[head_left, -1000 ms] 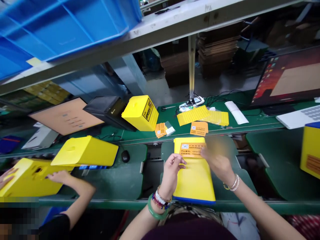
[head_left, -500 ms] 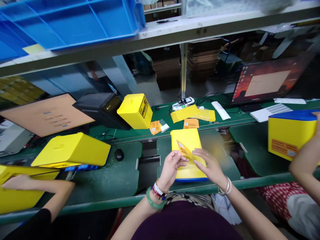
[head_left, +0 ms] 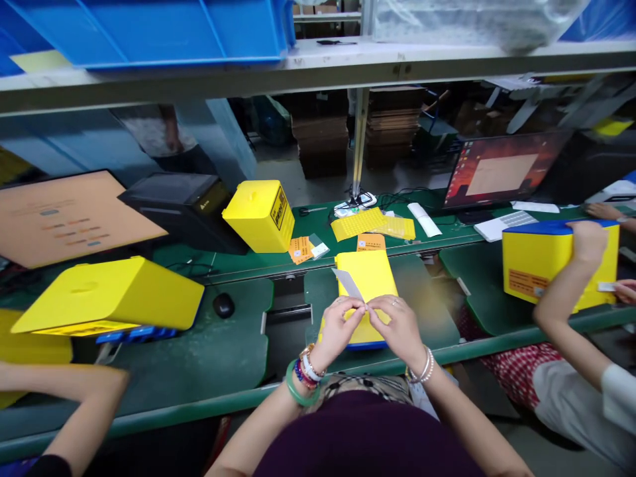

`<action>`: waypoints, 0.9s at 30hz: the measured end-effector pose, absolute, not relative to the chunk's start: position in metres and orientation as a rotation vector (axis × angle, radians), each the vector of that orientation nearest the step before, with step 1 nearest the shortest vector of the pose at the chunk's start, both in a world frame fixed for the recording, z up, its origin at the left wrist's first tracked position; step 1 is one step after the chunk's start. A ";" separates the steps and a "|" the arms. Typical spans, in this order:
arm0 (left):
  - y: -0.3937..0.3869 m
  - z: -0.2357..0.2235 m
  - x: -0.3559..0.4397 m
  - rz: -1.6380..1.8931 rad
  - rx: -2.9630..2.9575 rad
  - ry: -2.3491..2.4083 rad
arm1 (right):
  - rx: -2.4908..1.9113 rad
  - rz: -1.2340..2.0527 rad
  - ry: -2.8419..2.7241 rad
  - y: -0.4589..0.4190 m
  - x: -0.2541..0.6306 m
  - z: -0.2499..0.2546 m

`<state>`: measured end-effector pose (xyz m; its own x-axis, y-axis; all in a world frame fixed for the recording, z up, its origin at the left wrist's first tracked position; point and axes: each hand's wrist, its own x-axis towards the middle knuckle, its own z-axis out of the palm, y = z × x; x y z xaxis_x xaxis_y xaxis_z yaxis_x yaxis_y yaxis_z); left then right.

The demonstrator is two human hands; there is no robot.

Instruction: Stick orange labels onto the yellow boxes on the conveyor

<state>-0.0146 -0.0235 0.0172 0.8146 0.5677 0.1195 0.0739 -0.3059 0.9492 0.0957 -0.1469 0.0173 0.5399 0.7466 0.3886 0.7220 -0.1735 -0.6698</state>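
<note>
A label [head_left: 349,283], its pale grey back toward me, tilts up above a yellow box [head_left: 370,270] with a blue bottom edge, lying on the bench in front of me. My left hand [head_left: 342,326] pinches the label's lower corner between thumb and fingers. Fingertip to fingertip with it, my right hand [head_left: 397,326] is also pinched closed at that corner. Whether backing is parting from the label there is too small to tell. Beyond the box lie an orange label [head_left: 371,242] and more orange labels [head_left: 301,250].
Yellow sticker sheets [head_left: 358,224] and an upright yellow box [head_left: 263,215] stand at the back. To the left are a mouse [head_left: 223,305] and another yellow box [head_left: 109,291]. A co-worker's hand [head_left: 589,240] rests on a yellow-and-blue box [head_left: 529,255] at right. A shelf [head_left: 348,66] spans overhead.
The label has turned from its orange printed face to its pale back. My right hand, open before, has come in and closed against my left fingertips.
</note>
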 end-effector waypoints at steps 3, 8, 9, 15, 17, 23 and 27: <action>-0.002 0.001 -0.035 0.485 1.772 0.571 | -1.967 0.163 -1.077 -0.150 0.110 0.009; 0.050 -0.080 -0.097 0.297 1.809 0.935 | -2.072 0.291 -0.807 -0.171 0.153 -0.007; 0.057 -0.099 -0.110 0.176 1.873 1.022 | -2.078 0.318 -0.757 -0.175 0.160 -0.009; 0.065 -0.183 -0.138 -0.179 1.924 1.205 | -1.994 0.321 -0.535 -0.186 0.177 -0.010; 0.062 -0.196 -0.130 -0.224 1.931 1.226 | -1.967 0.304 -0.533 -0.184 0.176 -0.007; 0.057 -0.206 -0.099 -0.148 1.946 1.255 | -1.939 0.240 -0.625 -0.167 0.153 0.005; 0.055 -0.205 -0.085 -0.101 1.888 1.232 | -1.864 0.162 -0.787 -0.148 0.135 0.006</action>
<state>-0.0850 0.0546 -0.2052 0.5097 0.7115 -0.4837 0.7808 -0.1465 0.6074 0.1354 -0.1479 0.0057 0.7741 0.5850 0.2419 0.4424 -0.2266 -0.8677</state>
